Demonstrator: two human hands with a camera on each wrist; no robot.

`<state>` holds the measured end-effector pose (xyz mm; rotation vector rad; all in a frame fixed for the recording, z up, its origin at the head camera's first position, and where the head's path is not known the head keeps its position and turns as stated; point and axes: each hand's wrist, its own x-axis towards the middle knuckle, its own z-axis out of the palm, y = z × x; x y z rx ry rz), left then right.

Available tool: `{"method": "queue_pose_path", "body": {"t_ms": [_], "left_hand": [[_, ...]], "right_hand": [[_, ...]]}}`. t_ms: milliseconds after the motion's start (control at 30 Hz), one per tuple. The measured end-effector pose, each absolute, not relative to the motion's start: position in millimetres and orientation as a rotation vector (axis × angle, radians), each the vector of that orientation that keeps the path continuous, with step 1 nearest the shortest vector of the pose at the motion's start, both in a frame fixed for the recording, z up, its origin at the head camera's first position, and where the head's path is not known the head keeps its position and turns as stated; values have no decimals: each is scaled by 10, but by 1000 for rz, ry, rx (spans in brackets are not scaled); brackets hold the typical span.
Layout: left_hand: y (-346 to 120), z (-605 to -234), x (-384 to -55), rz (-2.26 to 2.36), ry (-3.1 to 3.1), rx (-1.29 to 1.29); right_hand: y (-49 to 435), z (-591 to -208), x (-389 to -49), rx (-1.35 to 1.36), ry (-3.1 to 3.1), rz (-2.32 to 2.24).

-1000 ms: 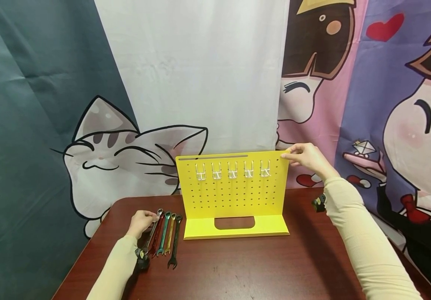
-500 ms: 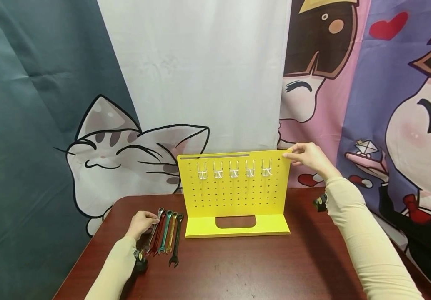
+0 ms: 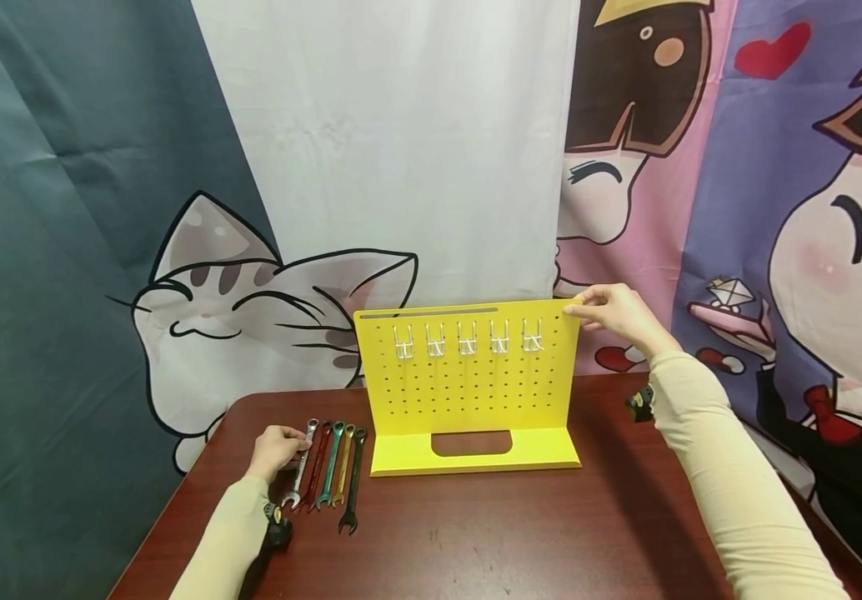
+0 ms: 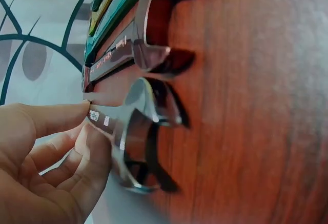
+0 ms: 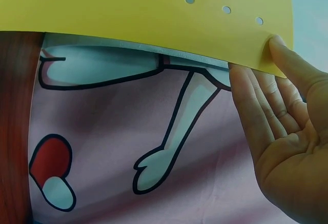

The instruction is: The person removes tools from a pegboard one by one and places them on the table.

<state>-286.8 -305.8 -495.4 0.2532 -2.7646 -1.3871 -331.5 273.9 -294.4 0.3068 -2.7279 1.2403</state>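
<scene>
At the left end of a row of wrenches, my left hand (image 3: 275,451) pinches a silver combination wrench (image 4: 123,124) between thumb and fingers. Its open end points toward the table's front. Beside it lie a red wrench (image 3: 317,467), a teal wrench (image 3: 330,467), a gold wrench (image 3: 344,467) and a black wrench (image 3: 354,483). A yellow pegboard (image 3: 468,379) stands upright on its base. My right hand (image 3: 613,312) grips its upper right corner, thumb on the front face and fingers behind, as the right wrist view shows.
Several metal hooks (image 3: 467,340) hang in a row near the top of the pegboard. The brown wooden table (image 3: 476,533) extends in front of it. A printed cartoon curtain (image 3: 431,150) hangs behind the table.
My left hand has shifted slightly left with the silver wrench, widening its gap from the red one. The right hand still holds the pegboard corner.
</scene>
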Motion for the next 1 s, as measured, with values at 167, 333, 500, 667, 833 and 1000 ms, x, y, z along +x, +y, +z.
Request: {"method": "queue_pose_path", "body": {"t_ms": [167, 333, 500, 667, 833, 1000], "left_hand": [[-3065, -4969, -2870, -1399, -2775, 225], [-3086, -4988, -2870, -1410, -2770, 219], [-3088, -4994, -2873, -1426, -2762, 228], [-3067, -4972, -2857, -1421, -2761, 237], [-3053, -4953, -2813, -1408, -2770, 230], [-3049, -4944, -2796, -1416, -2766, 240]], "right_hand": [[2737, -2926, -3304, 302, -2732, 1235], [2733, -2926, -3304, 299, -2735, 1240], [2736, -2931, -3305, 291, -2740, 1228], [2739, -2931, -3302, 289, -2740, 1223], [2740, -2935, -3296, 287, -2738, 1213], [2735, -2943, -3293, 287, -2730, 1218]]}}
